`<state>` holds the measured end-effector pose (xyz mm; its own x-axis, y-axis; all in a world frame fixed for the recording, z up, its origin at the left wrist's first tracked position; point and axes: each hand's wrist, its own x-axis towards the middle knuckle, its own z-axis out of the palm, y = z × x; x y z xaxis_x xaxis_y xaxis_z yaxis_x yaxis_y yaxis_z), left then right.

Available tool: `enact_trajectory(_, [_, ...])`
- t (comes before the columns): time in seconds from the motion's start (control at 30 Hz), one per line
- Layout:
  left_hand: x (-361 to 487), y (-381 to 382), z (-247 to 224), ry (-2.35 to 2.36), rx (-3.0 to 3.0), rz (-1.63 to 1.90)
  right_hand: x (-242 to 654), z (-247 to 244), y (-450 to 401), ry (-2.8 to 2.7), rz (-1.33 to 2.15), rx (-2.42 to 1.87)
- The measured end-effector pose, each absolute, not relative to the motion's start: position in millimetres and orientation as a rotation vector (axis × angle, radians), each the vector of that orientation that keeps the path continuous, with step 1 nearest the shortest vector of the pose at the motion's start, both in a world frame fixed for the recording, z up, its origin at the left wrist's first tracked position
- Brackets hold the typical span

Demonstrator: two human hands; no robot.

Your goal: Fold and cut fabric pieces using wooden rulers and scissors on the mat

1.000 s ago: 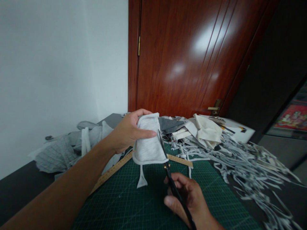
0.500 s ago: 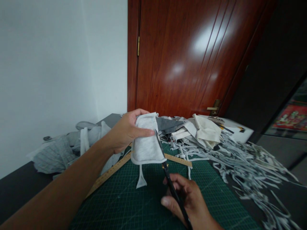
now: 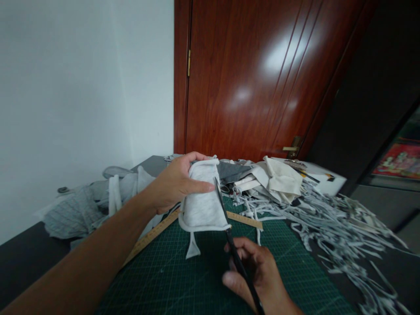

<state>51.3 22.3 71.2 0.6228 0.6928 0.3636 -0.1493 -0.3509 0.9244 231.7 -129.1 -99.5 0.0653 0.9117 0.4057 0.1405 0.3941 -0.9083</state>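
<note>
My left hand [image 3: 184, 181] grips a light grey piece of knit fabric [image 3: 201, 211] with curled edges, thumb on the near face and fingers behind it. A narrow strip with a flared end dangles from its lower edge. In my right hand [image 3: 257, 271] is a pair of black-handled scissors [image 3: 239, 261], fingers wrapped at the handles. The blades lie along the right edge of the fabric, tips close to my left thumb. Both hands are above a green cutting mat [image 3: 170, 280].
Wooden rulers [image 3: 244, 219] lie on the mat behind the fabric. Grey cloth [image 3: 77, 212] is heaped at left. Many cut fabric strips [image 3: 341, 227] spread at right, beside cream fabric [image 3: 284, 181] and a white box [image 3: 333, 183]. A brown door [image 3: 243, 78] stands behind.
The fabric has shifted slightly right and its lower edge sits a little lower. My left hand has moved slightly right with it; the scissors have barely moved.
</note>
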Motion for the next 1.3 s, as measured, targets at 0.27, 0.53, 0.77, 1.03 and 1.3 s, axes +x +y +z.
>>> enact_trajectory(0.27, [52, 22, 72, 0.469, 1.753, 0.929, 230, -92, -130, -1.423, 0.713, -1.072])
enact_trajectory(0.53, [53, 23, 72, 0.428, 1.676, 0.966, 230, -96, -129, -1.433, 0.681, -1.090])
enact_trajectory(0.77, [55, 22, 70, 0.466, 1.687, 0.937, 228, -96, -130, -1.399, 0.706, -1.057])
enact_trajectory(1.03, [59, 17, 70, 0.484, 1.739, 0.931, 229, -95, -128, -1.391, 0.672, -1.082])
enact_trajectory(1.3, [61, 17, 70, 0.439, 1.653, 0.975, 228, -88, -132, -1.415, 0.663, -1.140])
